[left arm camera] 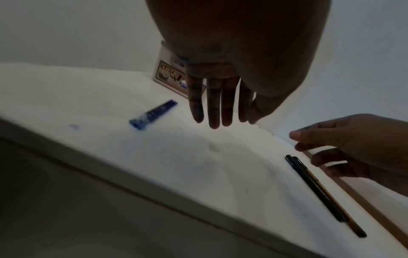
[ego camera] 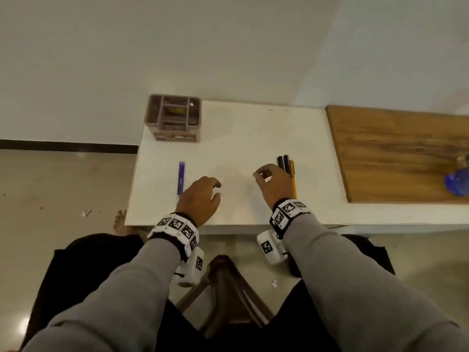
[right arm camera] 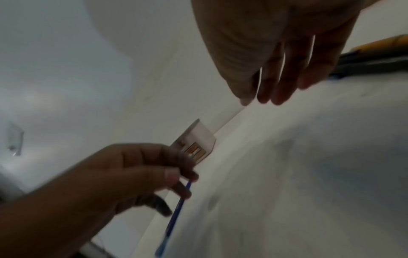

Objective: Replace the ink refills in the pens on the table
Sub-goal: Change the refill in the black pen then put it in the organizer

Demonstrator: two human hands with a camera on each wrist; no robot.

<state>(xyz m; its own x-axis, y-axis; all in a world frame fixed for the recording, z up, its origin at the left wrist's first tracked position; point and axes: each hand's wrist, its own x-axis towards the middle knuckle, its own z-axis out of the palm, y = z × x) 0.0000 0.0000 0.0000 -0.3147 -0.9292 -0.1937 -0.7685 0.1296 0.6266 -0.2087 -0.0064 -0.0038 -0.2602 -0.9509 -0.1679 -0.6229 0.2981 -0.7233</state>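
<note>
A blue pack of ink refills lies on the white table, left of centre. Two dark pens and a yellow pen lie side by side on the right. My left hand hovers just right of the refill pack; its fingers hang relaxed and hold nothing. My right hand floats above the table just left of the pens, partly covering them in the head view. Its fingers are loose and empty.
A brown compartmented desk organizer stands at the table's back left corner. A wooden board adjoins the table on the right, with a blue glass object on it. A wall lies close behind.
</note>
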